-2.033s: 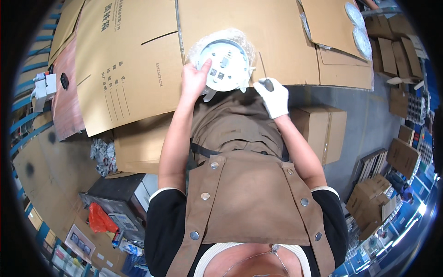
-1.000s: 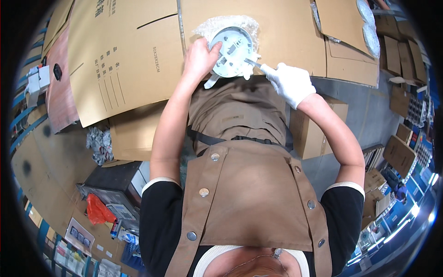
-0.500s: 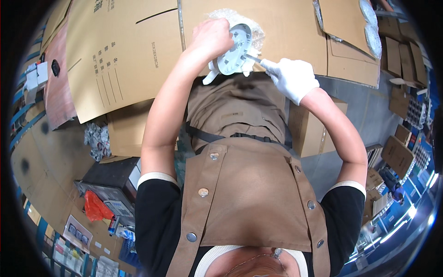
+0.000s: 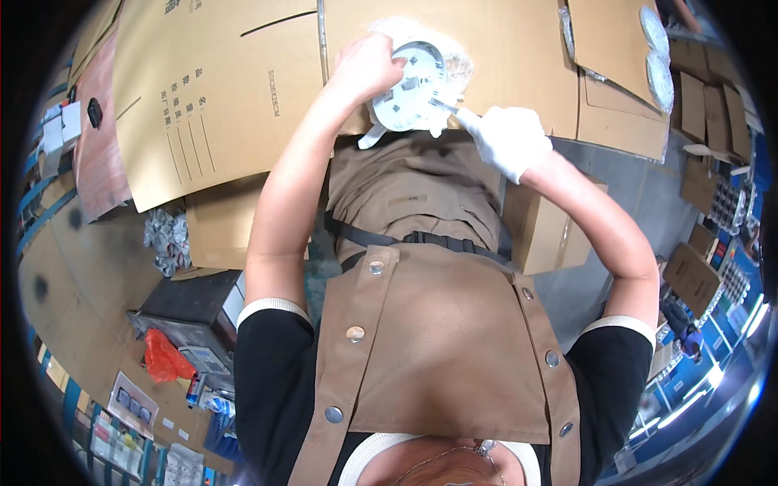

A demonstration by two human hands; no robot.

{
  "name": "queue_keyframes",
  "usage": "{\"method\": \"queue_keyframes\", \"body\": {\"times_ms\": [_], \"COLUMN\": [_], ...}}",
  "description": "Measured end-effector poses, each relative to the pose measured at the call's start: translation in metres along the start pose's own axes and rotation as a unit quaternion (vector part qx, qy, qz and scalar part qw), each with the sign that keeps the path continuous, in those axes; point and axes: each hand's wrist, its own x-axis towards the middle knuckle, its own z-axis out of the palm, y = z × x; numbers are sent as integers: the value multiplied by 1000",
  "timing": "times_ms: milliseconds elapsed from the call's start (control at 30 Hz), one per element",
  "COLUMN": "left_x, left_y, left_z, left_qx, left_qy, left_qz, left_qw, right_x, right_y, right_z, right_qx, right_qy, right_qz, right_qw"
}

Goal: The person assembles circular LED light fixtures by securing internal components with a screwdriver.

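Note:
My left hand (image 4: 369, 69) is bare and closed on the left rim of a round, shallow, pale grey dish-like part (image 4: 415, 99), which has several dark marks or openings on its face. The part is tilted toward me at the near edge of the cardboard. In a white glove, my right hand (image 4: 512, 142) is closed around a slim tool with a grey flat tip (image 4: 444, 107). That tip reaches the right side of the part; its exact kind is not clear. Under the part, white glove-like fingers (image 4: 373, 136) stick out. Clear bubble wrap (image 4: 460, 69) lies behind it.
Flattened cardboard (image 4: 219, 105) covers the worktop. At the right lies another cardboard piece (image 4: 612, 49) with bubble wrap along its edge. A carton (image 4: 547, 227) stands below the worktop on the right; a dark machine (image 4: 198, 304) and a red bag (image 4: 166, 356) are lower left.
The round part has turned its face more toward me. My right hand has shifted slightly left and down, with the tool tip still at the part. My left hand keeps its grip.

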Motion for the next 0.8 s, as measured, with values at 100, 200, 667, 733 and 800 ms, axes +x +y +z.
{"method": "queue_keyframes", "body": {"times_ms": [100,200,667,733,800], "left_x": [4,5,-9,-4,-3], "left_y": [-1,-1,6,1,-2], "left_z": [2,2,5,6,5], "left_qx": [-15,-4,19,1,-8], "left_qy": [2,0,41,46,30], "left_qz": [-17,-9,23,11,-28], "left_qw": [1000,1000,999,999,999], "right_x": [-20,-19,11,2,-15], "right_y": [10,17,-10,-4,1], "right_z": [48,63,-24,-3,37], "right_qx": [-67,-75,-24,-10,-23], "right_qy": [110,171,-55,-27,80], "right_qz": [-21,-39,13,15,24], "right_qw": [991,982,998,999,996]}}
